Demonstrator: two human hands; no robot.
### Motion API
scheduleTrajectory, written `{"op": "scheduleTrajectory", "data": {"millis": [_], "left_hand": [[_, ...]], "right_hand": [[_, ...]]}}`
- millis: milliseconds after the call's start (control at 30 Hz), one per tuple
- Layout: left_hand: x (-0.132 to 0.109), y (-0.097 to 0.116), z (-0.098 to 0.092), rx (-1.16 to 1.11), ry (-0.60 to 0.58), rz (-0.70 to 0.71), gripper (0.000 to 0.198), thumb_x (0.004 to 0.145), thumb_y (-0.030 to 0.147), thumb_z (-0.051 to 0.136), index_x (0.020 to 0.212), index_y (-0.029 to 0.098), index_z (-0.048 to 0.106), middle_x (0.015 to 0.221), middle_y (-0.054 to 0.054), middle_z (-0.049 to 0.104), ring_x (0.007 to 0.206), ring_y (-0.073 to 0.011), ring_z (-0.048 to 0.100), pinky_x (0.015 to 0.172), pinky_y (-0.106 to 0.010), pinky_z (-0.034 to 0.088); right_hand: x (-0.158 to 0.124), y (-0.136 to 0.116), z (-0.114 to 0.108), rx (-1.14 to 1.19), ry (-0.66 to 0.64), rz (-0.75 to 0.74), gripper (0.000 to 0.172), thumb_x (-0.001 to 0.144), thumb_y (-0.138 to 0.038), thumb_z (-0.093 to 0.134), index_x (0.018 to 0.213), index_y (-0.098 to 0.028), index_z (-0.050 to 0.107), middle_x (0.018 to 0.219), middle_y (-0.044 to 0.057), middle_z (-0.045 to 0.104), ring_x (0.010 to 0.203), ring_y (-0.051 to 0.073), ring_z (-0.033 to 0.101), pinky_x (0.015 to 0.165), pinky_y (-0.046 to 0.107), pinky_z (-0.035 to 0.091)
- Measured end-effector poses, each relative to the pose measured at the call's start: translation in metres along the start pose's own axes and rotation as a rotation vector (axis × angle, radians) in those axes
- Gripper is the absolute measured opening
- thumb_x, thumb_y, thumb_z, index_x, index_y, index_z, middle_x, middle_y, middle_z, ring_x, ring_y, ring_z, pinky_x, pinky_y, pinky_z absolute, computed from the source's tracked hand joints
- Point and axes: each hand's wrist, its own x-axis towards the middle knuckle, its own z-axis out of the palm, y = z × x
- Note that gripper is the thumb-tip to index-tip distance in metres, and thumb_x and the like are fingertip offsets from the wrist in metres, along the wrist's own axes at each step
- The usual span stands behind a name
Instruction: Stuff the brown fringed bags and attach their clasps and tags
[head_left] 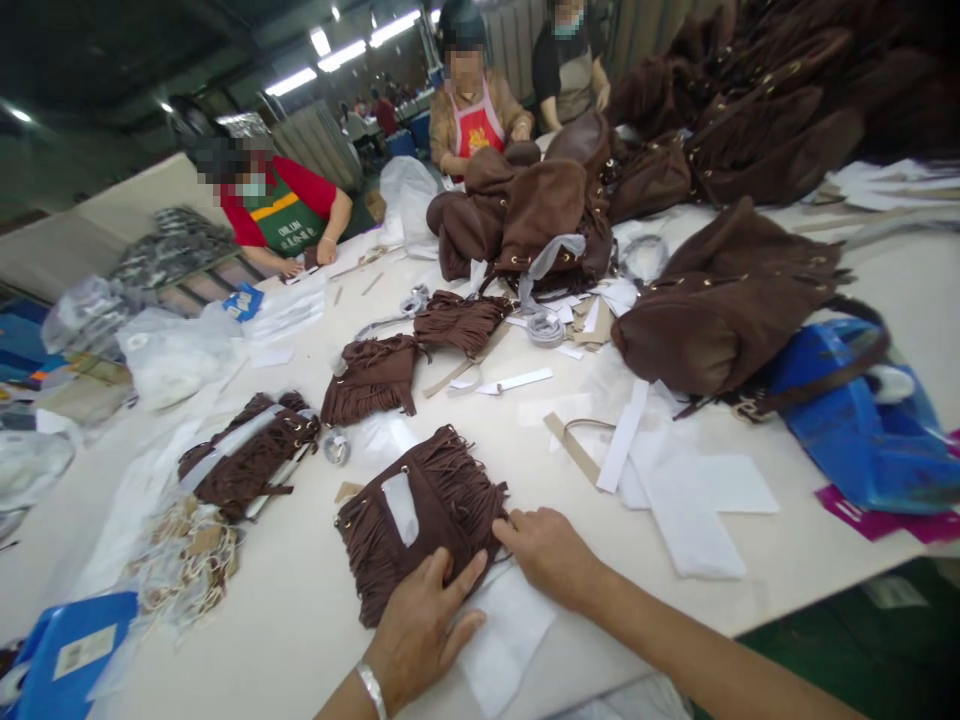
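Observation:
A dark brown fringed bag lies flat on the table in front of me, with a pale strip of wrapping over its middle. My left hand, a silver bracelet at the wrist, rests on the bag's near edge with thumb and fingers apart. At the bag's right corner, the fingers of my right hand are closed on its edge. A sheet of white paper lies under and between my hands. Beyond it sit two more fringed bags, and another fringed bag lies to the left.
Large brown backpacks are heaped at the back and right. A blue bin stands at the right, another blue bin at lower left, near tangled cords. White papers lie scattered. Co-workers stand across the table.

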Motion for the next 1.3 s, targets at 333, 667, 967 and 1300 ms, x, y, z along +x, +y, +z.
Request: {"op": "scheduleTrajectory", "data": {"millis": [333, 667, 967, 1300], "left_hand": [[0.024, -0.005, 0.008, -0.094, 0.175, -0.040, 0.021, 0.093, 0.028, 0.051, 0.109, 0.023, 0.063, 0.089, -0.006, 0.055, 0.083, -0.0202, 0.053, 0.070, -0.036, 0.049], [0.029, -0.011, 0.008, 0.005, 0.100, -0.057, 0.063, 0.089, 0.024, 0.054, 0.147, 0.026, 0.030, 0.153, -0.007, 0.031, 0.141, -0.0337, 0.024, 0.101, -0.048, 0.044], [0.037, -0.016, 0.016, -0.034, -0.045, -0.028, 0.079, 0.081, 0.016, 0.057, 0.149, 0.037, 0.022, 0.161, -0.009, 0.007, 0.144, -0.0415, 0.014, 0.103, -0.065, 0.036], [0.039, -0.012, 0.006, 0.013, -0.019, -0.012, 0.081, 0.079, 0.009, 0.055, 0.149, 0.034, 0.023, 0.161, -0.009, 0.006, 0.145, -0.0399, 0.008, 0.110, -0.067, 0.024]], "right_hand": [[0.138, 0.027, -0.038, 0.214, 0.244, 0.053, 0.032, 0.101, -0.029, 0.036, 0.123, -0.019, 0.056, 0.115, 0.009, 0.066, 0.107, 0.019, 0.058, 0.091, 0.029, 0.041], [0.223, 0.026, -0.006, 0.103, -0.049, -0.188, 0.052, 0.099, -0.057, 0.027, 0.091, -0.020, 0.063, 0.090, 0.006, 0.069, 0.090, 0.019, 0.061, 0.077, 0.028, 0.037], [0.242, 0.026, 0.013, -0.018, -0.218, -0.005, 0.057, 0.102, -0.050, 0.017, 0.112, -0.012, 0.058, 0.095, 0.016, 0.071, 0.093, 0.026, 0.066, 0.082, 0.039, 0.042], [0.238, 0.017, 0.004, 0.016, -0.143, 0.010, 0.043, 0.102, -0.036, 0.028, 0.110, -0.007, 0.058, 0.093, 0.017, 0.071, 0.091, 0.028, 0.067, 0.083, 0.042, 0.043]]}}
